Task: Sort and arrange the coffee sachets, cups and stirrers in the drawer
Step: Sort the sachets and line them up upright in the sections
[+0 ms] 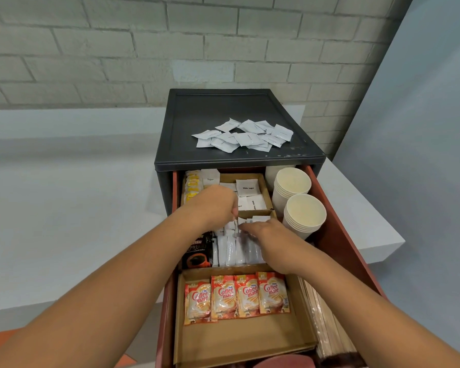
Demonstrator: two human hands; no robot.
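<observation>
Right fingers (250, 230) touching white sachets (231, 252)

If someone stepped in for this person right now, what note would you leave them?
Left hand and right hand are both in the drawer, at the white sachets in the middle compartments; whether either grips one is unclear.
Done: Coffee-mate sachets lined up in front, two cup stacks at right rear, stirrers along the right side.
Left: the loose sachets on the cabinet top need sorting in.
</observation>
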